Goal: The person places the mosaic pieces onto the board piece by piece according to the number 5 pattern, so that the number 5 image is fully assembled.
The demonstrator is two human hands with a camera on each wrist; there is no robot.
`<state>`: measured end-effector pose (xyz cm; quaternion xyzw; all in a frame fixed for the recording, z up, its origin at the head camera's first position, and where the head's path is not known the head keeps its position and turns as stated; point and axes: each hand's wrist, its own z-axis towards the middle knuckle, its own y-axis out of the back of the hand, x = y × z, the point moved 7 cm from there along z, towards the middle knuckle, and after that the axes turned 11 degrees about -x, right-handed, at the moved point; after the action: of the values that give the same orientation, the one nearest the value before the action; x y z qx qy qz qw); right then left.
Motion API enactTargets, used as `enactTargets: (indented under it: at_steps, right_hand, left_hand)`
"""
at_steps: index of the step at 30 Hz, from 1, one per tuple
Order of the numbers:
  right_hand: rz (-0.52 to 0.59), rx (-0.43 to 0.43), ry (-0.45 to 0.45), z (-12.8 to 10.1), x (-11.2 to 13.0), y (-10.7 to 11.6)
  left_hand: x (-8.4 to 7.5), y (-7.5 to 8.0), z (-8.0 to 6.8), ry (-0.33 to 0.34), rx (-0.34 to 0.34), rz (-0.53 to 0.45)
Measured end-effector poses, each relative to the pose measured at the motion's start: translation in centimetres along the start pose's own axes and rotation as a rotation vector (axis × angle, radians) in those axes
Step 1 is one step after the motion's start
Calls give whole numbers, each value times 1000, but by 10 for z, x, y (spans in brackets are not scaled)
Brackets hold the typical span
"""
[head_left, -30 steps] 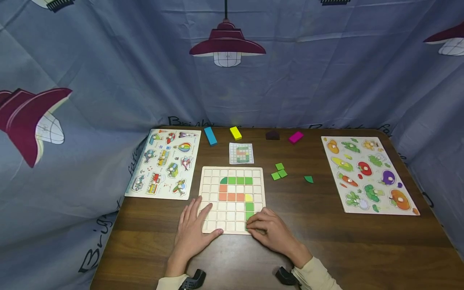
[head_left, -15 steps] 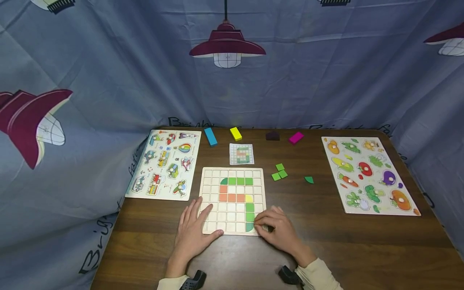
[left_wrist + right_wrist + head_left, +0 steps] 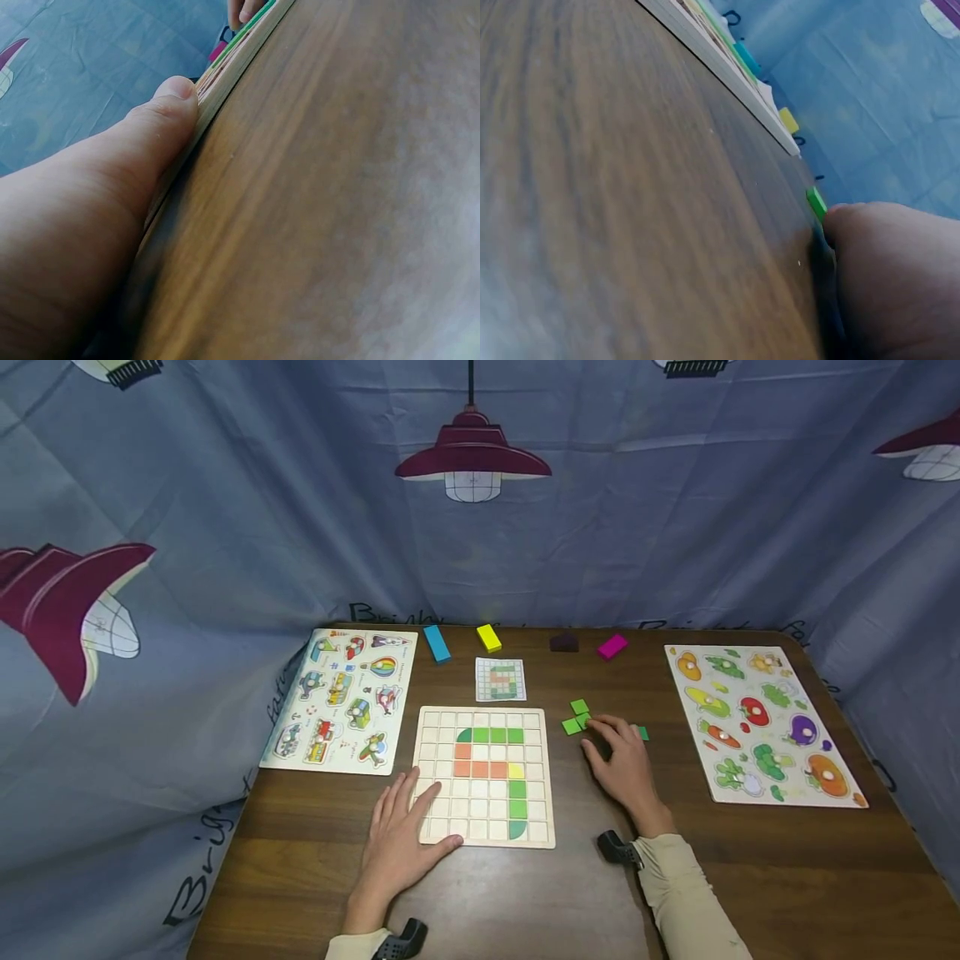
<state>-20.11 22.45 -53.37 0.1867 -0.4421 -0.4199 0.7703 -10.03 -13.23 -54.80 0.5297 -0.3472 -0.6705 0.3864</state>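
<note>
A white grid board [image 3: 450,818] lies mid-table with green, orange and yellow squares in it. Two rounded teal-green corner pieces sit there too, one at the lower right [image 3: 517,830]. My left hand [image 3: 401,839] rests with spread fingers on its lower left edge, the thumb at the near edge. To the right of the board, my right hand [image 3: 624,768] reaches over the table, fingertips at a small group of loose green square tiles [image 3: 572,727]. In the right wrist view a green tile [image 3: 816,203] shows by the thumb. Part of a teal-green rounded piece [image 3: 643,733] shows behind the fingers.
A small pattern card [image 3: 501,680] lies behind the board. Blue [image 3: 437,644], yellow [image 3: 489,638], dark [image 3: 564,642] and magenta [image 3: 612,647] blocks stand along the back. A toy-vehicle puzzle board [image 3: 330,735] is at left, a vegetable puzzle board [image 3: 727,718] at right.
My right hand has left the board's lower right corner, where the rounded teal-green piece now shows fully, and moved up and right to the loose green tiles. The left hand stays put.
</note>
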Motion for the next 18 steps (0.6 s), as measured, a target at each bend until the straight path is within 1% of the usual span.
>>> enactTargets:
  at_steps: [2, 3, 7, 10, 13, 18]
  right_hand:
    - [-44, 37, -22, 1, -4, -4]
    - [-58, 41, -33, 1, -5, -5]
    - [-60, -8, -59, 0, -6, -2]
    - [-68, -35, -47, -1, -5, 1]
    - [-72, -40, -38, -3, -4, 3]
    - [-47, -52, -17, -9, 1, 5]
  left_hand:
    - [1, 1, 0, 3, -2, 1]
    - [1, 1, 0, 4, -4, 2]
    - [2, 2, 0, 8, -9, 7]
    - [2, 1, -1, 7, -3, 10]
    - [1, 0, -1, 8, 3, 7]
    - [1, -1, 0, 19, 3, 0]
